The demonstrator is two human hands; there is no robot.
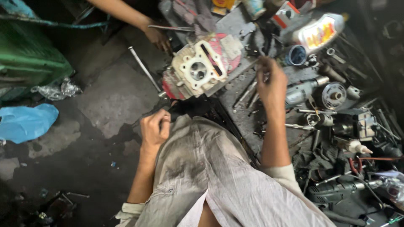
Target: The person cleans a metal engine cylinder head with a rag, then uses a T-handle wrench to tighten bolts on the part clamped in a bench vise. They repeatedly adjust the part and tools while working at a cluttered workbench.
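Two hands work by the cylinder head (pixel 201 69): my left hand (pixel 154 128) is closed on a dark tool. My right hand (pixel 270 82) pinches something small I cannot make out above the surface (pixel 246 122); I would keep the head steady near its left edge.

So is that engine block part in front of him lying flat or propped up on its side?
Propped up, tilted. The engine part shows its gasket face and round bore toward the camera. The left hand is closed below it; the right hand reaches over the tools.

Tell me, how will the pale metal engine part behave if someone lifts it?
The engine part looks like solid cast metal, so probably stiff and heavy for its size. Its blocky, finned shape makes rolling unlikely. The grimy workplace suggests an oily, possibly slippery surface.
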